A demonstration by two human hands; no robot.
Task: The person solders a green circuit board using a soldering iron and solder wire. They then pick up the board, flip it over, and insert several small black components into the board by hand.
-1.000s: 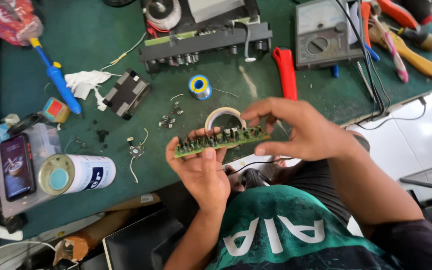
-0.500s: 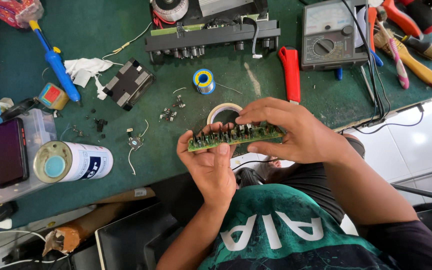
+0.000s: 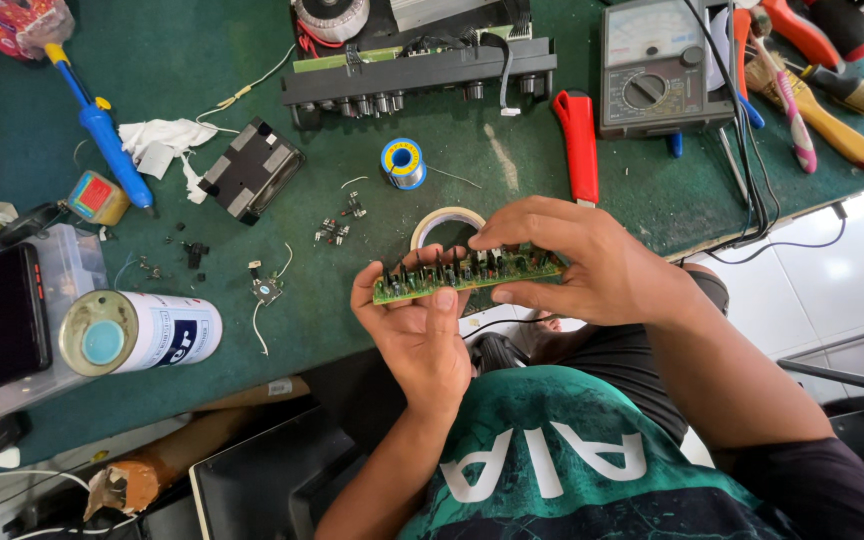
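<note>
Board (image 3: 467, 272) is pinched at both ends, left hand (image 3: 422, 330) and right hand (image 3: 572, 262) each in a closed grip; tape roll (image 3: 444, 222) at twelve o'clock on the counter (image 3: 252, 330).

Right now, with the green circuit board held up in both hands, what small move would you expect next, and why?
Probably a slight tilt or turn of the circuit board toward the face for inspection. The left hand pinches its left end, the right hand grips the right end with fingertips on the components, and it is off the green mat. No tool is in either hand, so checking seems likelier than soldering.
</note>
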